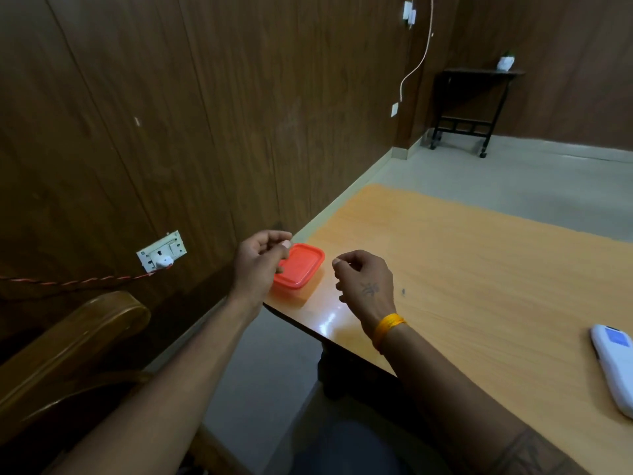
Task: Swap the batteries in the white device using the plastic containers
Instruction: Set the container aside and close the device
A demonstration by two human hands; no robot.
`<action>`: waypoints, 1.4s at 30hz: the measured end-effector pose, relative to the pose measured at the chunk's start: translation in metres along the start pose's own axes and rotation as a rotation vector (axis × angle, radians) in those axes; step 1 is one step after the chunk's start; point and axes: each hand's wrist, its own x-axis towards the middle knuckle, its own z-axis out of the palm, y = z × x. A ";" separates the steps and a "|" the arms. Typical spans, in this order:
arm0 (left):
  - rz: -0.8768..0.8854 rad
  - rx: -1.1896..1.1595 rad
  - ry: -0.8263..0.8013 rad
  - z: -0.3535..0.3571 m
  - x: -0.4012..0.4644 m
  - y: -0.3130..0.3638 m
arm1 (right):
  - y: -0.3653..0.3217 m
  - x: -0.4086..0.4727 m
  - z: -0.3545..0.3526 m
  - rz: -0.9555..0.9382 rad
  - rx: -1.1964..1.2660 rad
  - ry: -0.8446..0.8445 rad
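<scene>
- Room: dark wood-panelled wall (171,114) at left, pale floor (513,173), an orange-toned table (479,269) set against the wall.
- One red-lidded plastic container (301,267) is seen, lid on, at the table's near-left corner by the edge.
- One white device (613,365) is seen lying flat near the table's right edge, well apart from the container; partly cut off by the frame.
- Two hands counted. Left hand (258,260) is held at the container's left side, fingers loosely curled, nothing seen gripped; contact with the lid cannot be told.
- Right hand (364,282) is held above the table just right of the container, fingers loosely curled, nothing held. One yellow wristband (387,329) is worn.
- One wall socket (161,251) with a plug and twisted red cord (78,281).
- One dark side table (469,108) stands in the far corner.
</scene>
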 end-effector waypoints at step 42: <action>-0.478 0.077 -0.641 0.415 -0.197 0.034 | 0.145 -0.036 -0.365 0.325 -0.630 0.244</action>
